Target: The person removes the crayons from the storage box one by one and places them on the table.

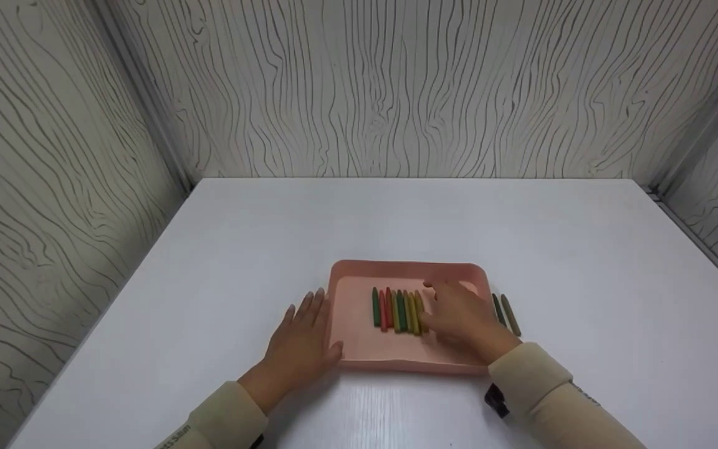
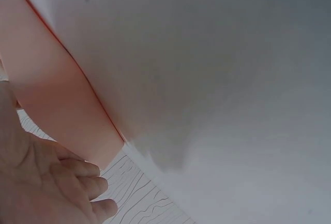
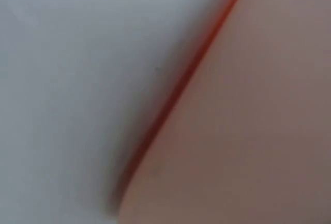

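Several crayons (image 1: 401,312) in green, red and yellow-olive tones lie side by side in a row inside a shallow pink tray (image 1: 353,350). My left hand (image 1: 300,343) lies flat along the tray's left side, its fingers extended and thumb by the near left corner. Over the right part of the tray is my right hand (image 1: 464,315), thumb and index finger apart at the right end of the row. The thumb tip meets the rightmost crayon; the palm side is hidden. The left wrist view shows the tray wall (image 2: 62,89) beside the fingers.
Outside the tray's right wall, a dark green crayon (image 1: 498,310) and an olive crayon (image 1: 511,315) lie on the white table (image 1: 259,237). Wood-grain panels (image 1: 371,87) stand behind and at both sides. The right wrist view holds only blurred tray wall (image 3: 238,120) and tabletop.
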Tool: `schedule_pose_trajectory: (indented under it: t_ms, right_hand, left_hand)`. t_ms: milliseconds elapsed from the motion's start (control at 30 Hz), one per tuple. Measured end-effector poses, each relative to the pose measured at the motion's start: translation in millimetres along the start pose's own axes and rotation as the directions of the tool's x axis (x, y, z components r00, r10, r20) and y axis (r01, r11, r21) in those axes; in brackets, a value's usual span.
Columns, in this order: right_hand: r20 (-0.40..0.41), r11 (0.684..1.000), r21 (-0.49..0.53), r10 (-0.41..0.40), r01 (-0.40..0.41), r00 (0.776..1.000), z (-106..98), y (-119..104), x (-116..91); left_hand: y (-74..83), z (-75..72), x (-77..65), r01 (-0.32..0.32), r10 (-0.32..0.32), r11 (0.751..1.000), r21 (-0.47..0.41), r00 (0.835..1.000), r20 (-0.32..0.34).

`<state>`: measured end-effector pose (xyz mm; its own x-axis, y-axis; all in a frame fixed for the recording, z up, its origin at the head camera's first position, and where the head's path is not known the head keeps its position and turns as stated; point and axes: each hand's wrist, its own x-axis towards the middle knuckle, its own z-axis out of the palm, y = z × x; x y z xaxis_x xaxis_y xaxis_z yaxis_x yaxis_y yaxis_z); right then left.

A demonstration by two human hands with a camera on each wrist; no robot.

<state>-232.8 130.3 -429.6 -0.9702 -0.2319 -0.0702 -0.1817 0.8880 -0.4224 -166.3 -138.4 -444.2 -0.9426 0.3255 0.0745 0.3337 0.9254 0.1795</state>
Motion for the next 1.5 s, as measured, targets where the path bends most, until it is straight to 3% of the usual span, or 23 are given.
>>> schedule_pose_trajectory:
  t_ms: [200, 400, 967, 1200, 1500]
  right_hand:
    - [-0.003, 1.0, 0.019, 0.002, -0.002, 1.0, 2.6, 1.5, 1.9]
    - [0.0, 0.994, 0.104, 0.04, -0.04, 0.999, 4.7, 0.8, 2.9]
    - [0.011, 0.944, 0.324, 0.065, -0.065, 0.998, 8.9, 2.4, 2.1]
    - [0.002, 0.907, 0.416, 0.077, -0.071, 0.997, -4.5, 4.9, 3.3]
    - [-0.036, 0.922, 0.388, -0.006, 0.019, 0.999, -38.4, 11.6, -0.9]
  left_hand:
    - [0.1, -0.1, 0.5, -0.001, 0.001, 1.0, -0.003, 1.0, -0.005]
    - [1.2, 0.3, 1.3, 0.01, -0.01, 1.0, 0.0, 1.0, 0.006]
    - [3.9, -0.3, 0.2, 0.012, -0.012, 1.0, -0.014, 1.0, 0.025]
    - [3.9, -0.9, 0.3, 0.02, -0.02, 1.0, -0.01, 0.999, 0.029]
    - [2.3, -1.3, 0.4, 0.017, -0.017, 1.0, 0.014, 1.0, 0.018]
